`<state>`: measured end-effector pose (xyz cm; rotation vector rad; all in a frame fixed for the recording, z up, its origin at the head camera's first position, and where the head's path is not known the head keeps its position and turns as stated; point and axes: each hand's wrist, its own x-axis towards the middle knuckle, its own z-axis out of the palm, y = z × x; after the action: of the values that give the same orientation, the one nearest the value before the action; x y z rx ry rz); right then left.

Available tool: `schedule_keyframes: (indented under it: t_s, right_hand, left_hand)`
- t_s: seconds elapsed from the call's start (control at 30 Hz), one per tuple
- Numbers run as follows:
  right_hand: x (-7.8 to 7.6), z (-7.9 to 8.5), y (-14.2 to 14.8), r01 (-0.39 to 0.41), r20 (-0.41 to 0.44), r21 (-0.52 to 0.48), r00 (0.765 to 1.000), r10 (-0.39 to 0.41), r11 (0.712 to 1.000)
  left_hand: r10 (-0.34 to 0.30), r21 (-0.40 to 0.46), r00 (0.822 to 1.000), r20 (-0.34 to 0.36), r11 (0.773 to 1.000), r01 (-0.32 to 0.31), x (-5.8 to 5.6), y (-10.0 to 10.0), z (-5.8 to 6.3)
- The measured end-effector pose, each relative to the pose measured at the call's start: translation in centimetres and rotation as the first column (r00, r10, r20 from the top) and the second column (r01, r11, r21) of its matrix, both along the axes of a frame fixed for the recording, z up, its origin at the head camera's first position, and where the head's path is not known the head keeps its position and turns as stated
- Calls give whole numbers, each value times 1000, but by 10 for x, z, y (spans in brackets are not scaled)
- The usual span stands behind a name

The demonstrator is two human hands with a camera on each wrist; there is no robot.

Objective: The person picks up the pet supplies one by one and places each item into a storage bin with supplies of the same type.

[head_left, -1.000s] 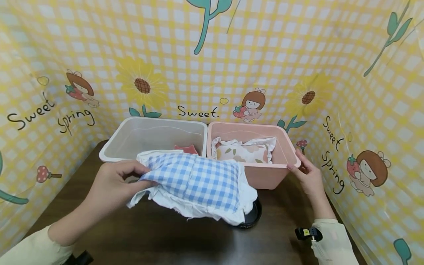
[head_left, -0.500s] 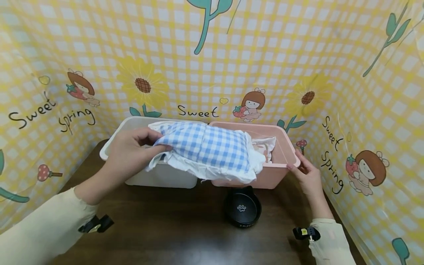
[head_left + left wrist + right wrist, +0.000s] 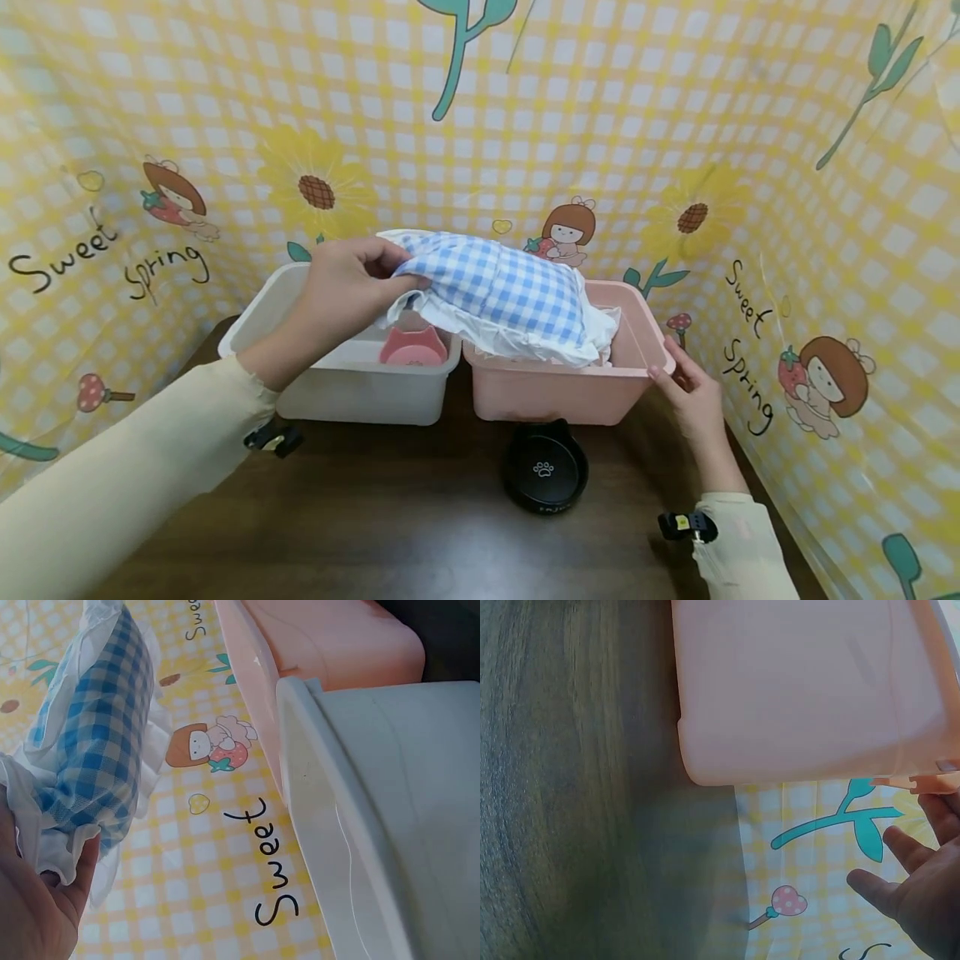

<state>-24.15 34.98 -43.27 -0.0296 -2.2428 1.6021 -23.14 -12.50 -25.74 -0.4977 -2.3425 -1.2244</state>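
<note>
Blue-and-white checked cotton, by its look, covers the cushion (image 3: 498, 287), which the left hand (image 3: 348, 279) holds up by one corner, its fingers clamped on the ruffled edge; since half a second ago it has gone higher and farther back and right, and now lies mostly across the view of the pink bin (image 3: 555, 400), so the carry seems under way and the cushion not yet set down; that shift also uncovers the pink bowl (image 3: 414, 348) in the white bin (image 3: 360, 400), while of the floral pillow (image 3: 616, 314) in the pink bin little but a white corner shows; the right hand (image 3: 693, 400) stays at the pink bin's outer corner, thumb and forefinger pinching its rim; nearer, the black bowl (image 3: 545, 471) sits on the desk (image 3: 375, 517), in front of the pink bin

From the left wrist, the cushion's plump side and the grip on its ruffle show against the printed cloth (image 3: 202, 870), details the head view flattens; only the right wrist shows that hand's other fingers spread apart below the rim, with no cushion in sight
</note>
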Motion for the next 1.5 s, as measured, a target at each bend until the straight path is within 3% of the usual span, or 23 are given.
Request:
schedule_keyframes:
  t_s: [0.2, 0.37, 0.67, 0.93, 1.27, 1.5]
  right_hand:
    - [1, 5, -1, -6, 36, -8, 999, 6, 1000]
    - [1, 9, 0, 0, 54, 69, 999, -4, 998]
    - [-4, 2, 5, -15, -109, 217, 993, 40, 976]
    - [18, 31, -14, -14, -76, 208, 997, 30, 978]
    - [1, 7, 3, -5, -29, 184, 1000, 11, 983]
    - [-2, 4, 5, 7, -51, 162, 999, 2, 987]
  left_hand:
    - [-26, -15, 1000, 0, 1000, 26, -20, 12, 4]
    - [-28, -66, 1000, -3, 997, 28, -39, 26, 9]
    - [-107, -115, 994, 30, 987, 109, -70, 60, 2]
    - [-169, -135, 986, -2, 977, 168, -98, 92, -1]
    - [-176, -157, 984, 28, 971, 178, -115, 128, -17]
    - [-135, -88, 985, 106, 986, 145, -118, 148, -28]
